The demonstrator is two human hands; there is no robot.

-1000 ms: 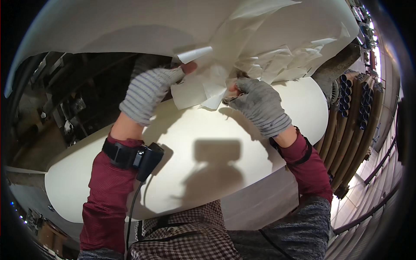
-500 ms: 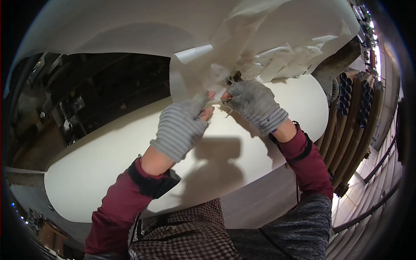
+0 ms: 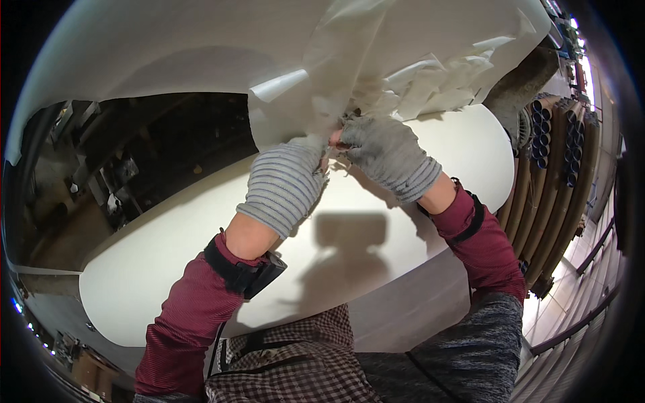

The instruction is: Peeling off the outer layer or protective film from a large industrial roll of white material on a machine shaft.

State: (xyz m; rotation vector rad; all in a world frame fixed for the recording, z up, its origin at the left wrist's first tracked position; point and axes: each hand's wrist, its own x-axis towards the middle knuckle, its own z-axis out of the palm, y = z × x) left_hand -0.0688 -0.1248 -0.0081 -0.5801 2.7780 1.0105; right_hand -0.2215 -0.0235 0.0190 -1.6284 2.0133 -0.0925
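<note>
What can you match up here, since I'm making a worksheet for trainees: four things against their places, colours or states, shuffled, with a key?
Column one
1. Left hand
2. Large paper roll
3. Stacked cardboard tubes
4. Garment at the waist

Column two
A. Brown, at the right of the view
B. Dark and pale checks, by the lower edge
C. In a grey striped glove
D. White, lying across the middle

Pairs: 1-C, 2-D, 3-A, 4-B
</note>
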